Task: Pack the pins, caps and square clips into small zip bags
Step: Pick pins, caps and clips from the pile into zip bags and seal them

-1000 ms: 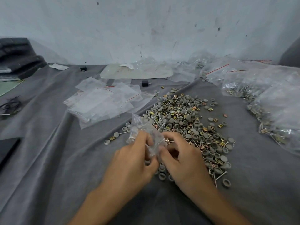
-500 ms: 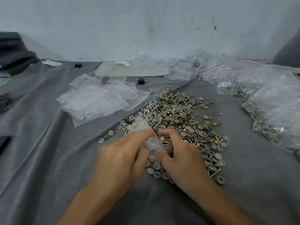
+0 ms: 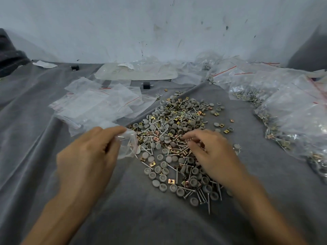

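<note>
Nearest the camera, the left hand [image 3: 88, 156] is pinching a bag [image 3: 128, 147] beside the pile [image 3: 177, 121], probably to keep it ready for filling. The right hand [image 3: 212, 152] is curling into the pile, and I cannot tell whether it is gripping anything. Farther off, empty bags [image 3: 99, 106] and filled bags [image 3: 286, 106] are lying within reach.

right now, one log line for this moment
left hand: holds small zip bag | right hand: fingertips in loose parts pile | stage: filling bag

grey caps [image 3: 174, 159], pins [image 3: 177, 174], brass clips [image 3: 171, 181] heaped beside a clear zip bag [image 3: 128, 145].
</note>
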